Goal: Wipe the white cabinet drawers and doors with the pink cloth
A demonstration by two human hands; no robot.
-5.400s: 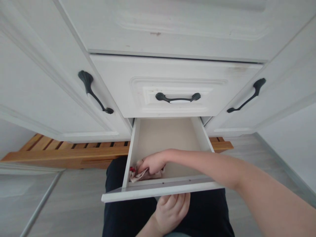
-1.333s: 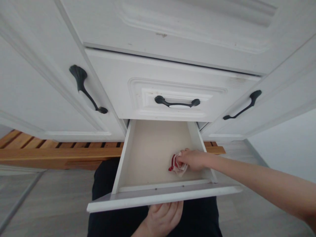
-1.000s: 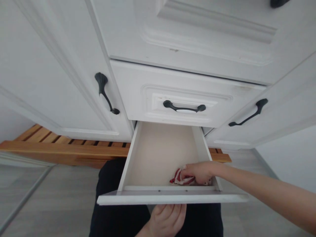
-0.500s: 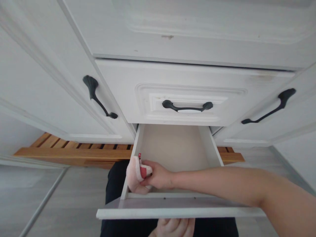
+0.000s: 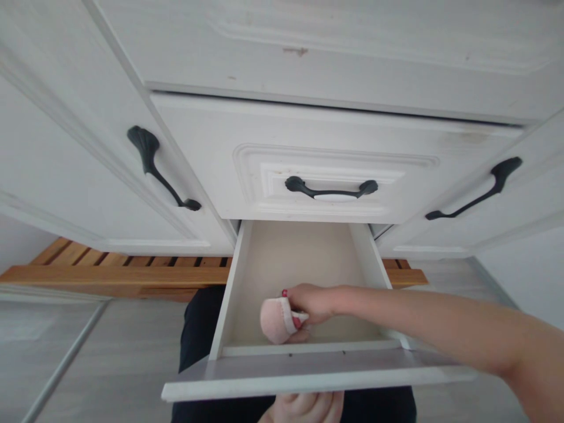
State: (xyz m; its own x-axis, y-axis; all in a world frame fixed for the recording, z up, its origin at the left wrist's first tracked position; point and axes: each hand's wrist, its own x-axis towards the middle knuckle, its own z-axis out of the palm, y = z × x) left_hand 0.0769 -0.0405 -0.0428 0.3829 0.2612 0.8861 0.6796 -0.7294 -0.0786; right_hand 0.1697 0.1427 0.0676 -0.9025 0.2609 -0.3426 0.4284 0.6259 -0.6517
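Note:
A white drawer (image 5: 304, 252) is pulled out of the cabinet. Inside it, near the front left, my right hand (image 5: 314, 302) is closed on a pink cloth item (image 5: 277, 320) with a white edge and some red parts. My left hand (image 5: 308, 408) is below the drawer's front panel (image 5: 317, 382), at the bottom of the view. Its fingers are curled under the panel; what they grip, if anything, is hidden.
Above is a closed drawer with a dark handle (image 5: 332, 192). Cabinet doors with dark handles (image 5: 163, 176) (image 5: 476, 197) flank it. A slatted wooden rack (image 5: 118, 274) runs behind the drawer. My dark-clothed legs (image 5: 200, 329) are beneath it.
My right hand has moved to the right with the pink cloth item, from the drawer's left wall to further inside. My left hand remains under the front panel. The view has shifted slightly.

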